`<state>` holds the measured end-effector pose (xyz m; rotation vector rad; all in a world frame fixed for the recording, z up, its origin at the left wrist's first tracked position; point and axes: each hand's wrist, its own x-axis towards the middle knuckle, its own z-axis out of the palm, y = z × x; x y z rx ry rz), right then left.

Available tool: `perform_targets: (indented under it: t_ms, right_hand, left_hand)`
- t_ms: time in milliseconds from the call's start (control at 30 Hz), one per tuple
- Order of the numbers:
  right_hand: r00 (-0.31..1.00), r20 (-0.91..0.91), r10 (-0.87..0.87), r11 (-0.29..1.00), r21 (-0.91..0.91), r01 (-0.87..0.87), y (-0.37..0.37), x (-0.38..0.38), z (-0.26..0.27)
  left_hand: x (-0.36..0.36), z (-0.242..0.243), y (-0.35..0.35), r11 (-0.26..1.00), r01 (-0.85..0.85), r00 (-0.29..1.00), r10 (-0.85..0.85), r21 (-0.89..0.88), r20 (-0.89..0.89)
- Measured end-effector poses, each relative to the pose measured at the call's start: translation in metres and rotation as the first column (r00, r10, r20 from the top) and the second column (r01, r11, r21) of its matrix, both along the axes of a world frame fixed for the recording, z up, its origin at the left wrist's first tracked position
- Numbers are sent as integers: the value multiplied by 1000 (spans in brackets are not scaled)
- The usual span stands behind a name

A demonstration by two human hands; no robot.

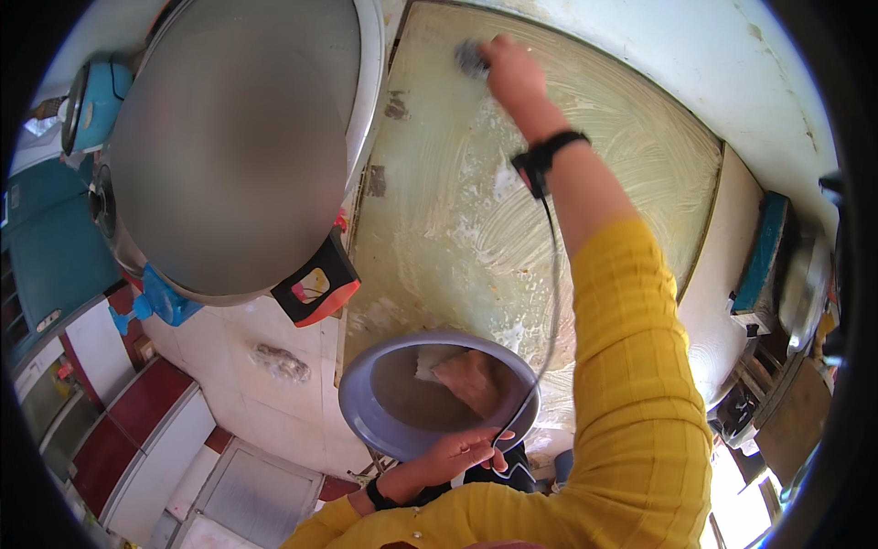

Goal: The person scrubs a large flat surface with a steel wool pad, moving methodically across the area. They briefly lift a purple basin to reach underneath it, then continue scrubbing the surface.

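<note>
My right hand (513, 72) grips a grey scouring pad (471, 59) against the soapy, greenish tabletop (439, 226), towards its far edge. White suds and curved streaks cover much of that surface. Near my body, a purple-grey plastic basin (357, 412) holds murky water with a pinkish cloth (466, 383) in it. My left hand (456, 456) is at the basin's near rim, with a thin black cable running across its fingers. The cable leads up to a black band on my right wrist.
A large lidded pot or pan (367, 103) with a black and red handle (319, 285) stands at left, partly blurred. A crumpled clear plastic piece (281, 364) lies on the tiles. A blue plastic object (164, 302) is beside the pot. A teal box (760, 250) stands at right by the wall.
</note>
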<state>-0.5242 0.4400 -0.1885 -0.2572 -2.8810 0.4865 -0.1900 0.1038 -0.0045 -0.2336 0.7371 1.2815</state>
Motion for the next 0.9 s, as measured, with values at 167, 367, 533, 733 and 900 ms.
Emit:
perform_targets:
  t_ms: [167,367,533,733,900]
  right_hand:
    - [788,149,597,775,-360,-519,-72,165,8]
    - [901,215,377,906,-287,-311,-28,82,23]
    - [1000,-19,-22,998,-54,21,31,17,2]
    - [840,269,472,859,-357,-368,-29,225,27]
    - [964,186,191,972,-172,-160,24,160,20]
  left_hand:
    - [-4,12,9,984,141,990,-137,105,-38]
    - [-5,15,17,987,148,989,-147,66,-6]
    - [5,12,17,999,47,999,-47,-7,0]
    - [9,6,13,979,132,991,-126,155,-48]
    - [9,6,10,985,98,995,-97,139,-15]
